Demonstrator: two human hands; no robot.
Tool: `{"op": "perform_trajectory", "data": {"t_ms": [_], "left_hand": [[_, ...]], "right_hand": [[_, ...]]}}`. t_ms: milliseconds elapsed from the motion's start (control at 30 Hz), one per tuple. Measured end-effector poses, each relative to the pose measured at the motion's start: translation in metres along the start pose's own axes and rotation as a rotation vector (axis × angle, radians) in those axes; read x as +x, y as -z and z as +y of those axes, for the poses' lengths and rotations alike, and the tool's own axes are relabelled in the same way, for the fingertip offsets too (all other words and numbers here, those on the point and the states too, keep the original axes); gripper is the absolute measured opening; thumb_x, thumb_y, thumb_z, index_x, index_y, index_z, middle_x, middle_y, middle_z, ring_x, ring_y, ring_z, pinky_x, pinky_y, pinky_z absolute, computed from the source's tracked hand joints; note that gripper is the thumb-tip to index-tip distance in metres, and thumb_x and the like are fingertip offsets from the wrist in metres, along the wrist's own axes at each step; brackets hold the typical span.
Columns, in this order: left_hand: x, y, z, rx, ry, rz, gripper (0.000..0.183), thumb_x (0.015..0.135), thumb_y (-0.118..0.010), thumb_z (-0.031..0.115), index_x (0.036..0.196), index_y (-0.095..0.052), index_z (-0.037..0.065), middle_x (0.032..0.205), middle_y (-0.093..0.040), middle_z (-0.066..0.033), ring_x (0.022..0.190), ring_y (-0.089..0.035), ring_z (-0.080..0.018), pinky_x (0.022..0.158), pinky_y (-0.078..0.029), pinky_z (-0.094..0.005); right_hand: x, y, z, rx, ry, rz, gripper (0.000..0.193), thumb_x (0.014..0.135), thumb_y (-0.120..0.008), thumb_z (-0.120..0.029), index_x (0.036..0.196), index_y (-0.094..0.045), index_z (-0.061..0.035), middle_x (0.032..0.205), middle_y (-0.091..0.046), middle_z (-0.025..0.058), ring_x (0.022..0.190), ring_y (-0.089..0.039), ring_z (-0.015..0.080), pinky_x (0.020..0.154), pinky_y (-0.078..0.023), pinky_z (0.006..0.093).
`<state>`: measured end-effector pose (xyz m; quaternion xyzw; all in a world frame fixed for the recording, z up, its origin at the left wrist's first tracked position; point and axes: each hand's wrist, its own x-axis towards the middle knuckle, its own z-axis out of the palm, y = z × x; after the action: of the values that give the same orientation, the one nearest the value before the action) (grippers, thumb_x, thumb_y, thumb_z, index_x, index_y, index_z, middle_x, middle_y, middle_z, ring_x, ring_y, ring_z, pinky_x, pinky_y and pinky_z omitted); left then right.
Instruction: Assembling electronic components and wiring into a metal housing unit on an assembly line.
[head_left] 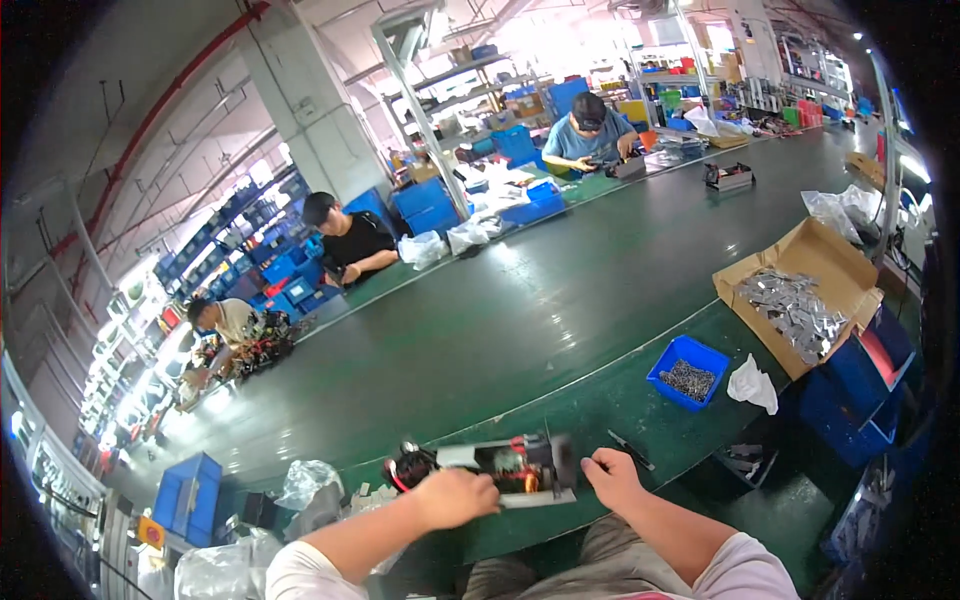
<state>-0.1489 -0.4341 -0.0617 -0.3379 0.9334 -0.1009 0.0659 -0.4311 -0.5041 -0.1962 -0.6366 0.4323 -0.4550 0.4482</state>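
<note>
On the green bench in front of me lies an open electrical assembly (520,462) with a silvery metal housing, a copper-coloured coil and red and black wires. My left hand (455,498) is closed on its near edge, the fingertips partly hidden. Just right of the assembly's dark end is my right hand (612,478), its fingers curled inward; whatever they hold, if anything, is hidden. A thin dark pen-like tool (632,450) lies on the bench beyond that hand.
A blue bin (688,372) of small metal parts and a white crumpled cloth or paper (752,385) lie to the right. Beyond them is a cardboard box (795,295) of metal plates. Left are a blue crate (188,497) and plastic bags (308,484). Co-workers sit across the dark belt (500,310).
</note>
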Motion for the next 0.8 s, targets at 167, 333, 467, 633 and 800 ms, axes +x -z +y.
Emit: {"op": "perform_trajectory", "data": {"t_ms": [167,333,467,633,800], "left_hand": [[-0.014,-0.013,0.061,-0.097,0.122,0.075,0.031,0.090,-0.065,0.039,0.082,-0.058,0.010,0.073,-0.055,-0.0074,0.064,-0.064,-0.0276,0.054,-0.053,-0.0405],[-0.010,-0.026,0.081,-0.093,0.135,0.104,0.030,0.089,-0.065,0.037,0.081,-0.056,0.010,0.073,-0.055,-0.0067,0.065,-0.065,-0.0270,0.054,-0.053,-0.0402],[0.000,-0.033,0.096,-0.086,0.253,0.113,0.030,0.087,-0.067,0.036,0.082,-0.055,0.009,0.077,-0.056,-0.0069,0.069,-0.065,-0.0271,0.058,-0.054,-0.0406],[0.000,-0.026,0.127,-0.126,0.525,0.393,0.028,0.081,-0.075,0.030,0.078,-0.055,0.010,0.079,-0.056,-0.0082,0.077,-0.061,-0.0296,0.067,-0.050,-0.0422],[-0.054,-0.027,0.155,-0.215,0.569,0.743,0.031,0.071,-0.076,0.014,0.056,-0.048,0.014,0.070,-0.051,-0.0062,0.067,-0.054,-0.0289,0.062,-0.042,-0.0410]], "right_hand": [[0.011,-0.002,-0.002,0.175,-0.014,0.005,0.029,0.093,-0.065,-0.020,0.073,-0.058,0.0004,0.061,-0.051,0.0027,0.061,-0.046,0.0101,0.056,-0.038,0.0317],[0.008,-0.003,-0.005,0.174,-0.034,-0.017,0.030,0.093,-0.065,-0.019,0.071,-0.056,-0.0016,0.061,-0.046,0.0004,0.061,-0.042,0.0082,0.055,-0.035,0.0307],[0.009,0.000,0.005,0.086,-0.005,-0.028,0.031,0.094,-0.064,-0.018,0.070,-0.053,-0.0015,0.061,-0.043,0.0004,0.061,-0.040,0.0084,0.055,-0.035,0.0314],[0.000,-0.001,0.001,-0.037,0.058,-0.019,0.031,0.093,-0.065,-0.017,0.071,-0.052,0.0008,0.059,-0.043,0.0070,0.059,-0.042,0.0124,0.055,-0.037,0.0345],[0.009,-0.004,0.038,0.153,0.095,0.165,0.034,0.094,-0.062,-0.015,0.064,-0.048,-0.0046,0.061,-0.046,-0.0012,0.060,-0.043,0.0109,0.053,-0.035,0.0327]]}}
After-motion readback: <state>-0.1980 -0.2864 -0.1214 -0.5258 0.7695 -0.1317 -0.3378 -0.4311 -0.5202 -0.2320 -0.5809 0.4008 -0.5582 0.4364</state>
